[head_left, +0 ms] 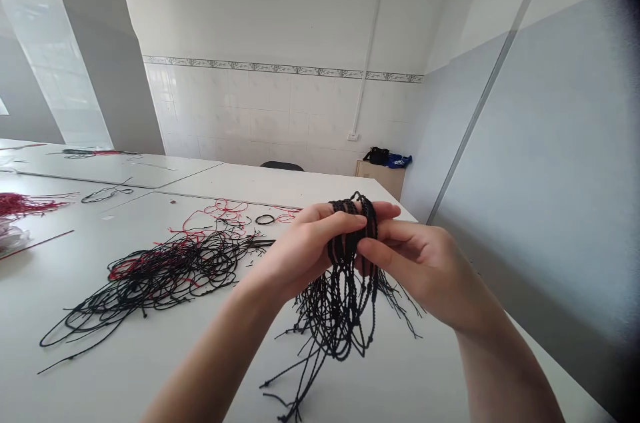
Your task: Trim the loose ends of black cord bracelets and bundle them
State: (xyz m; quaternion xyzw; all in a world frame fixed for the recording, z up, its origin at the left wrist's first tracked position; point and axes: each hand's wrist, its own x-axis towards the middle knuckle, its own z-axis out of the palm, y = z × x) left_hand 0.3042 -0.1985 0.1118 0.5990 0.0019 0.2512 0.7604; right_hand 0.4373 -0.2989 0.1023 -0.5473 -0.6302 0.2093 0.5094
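Observation:
A bunch of black braided cords (345, 303) hangs in loops from my two hands, with knots and loose ends trailing below over the white table. My left hand (320, 230) is closed around the woven upper part, its thumb pressed across the cords. From the right, my right hand (420, 263) pinches the strands at the bunch's right side between thumb and fingers. Parts of the fingers on both hands are hidden behind the cords.
On the white table (200, 370), a tangled pile of black cord (165, 276) lies to the left, mixed with red thread (225, 210). A small black ring (265, 219) sits beyond it. Red cords (30, 204) lie far left. A grey wall (540, 156) stands at right.

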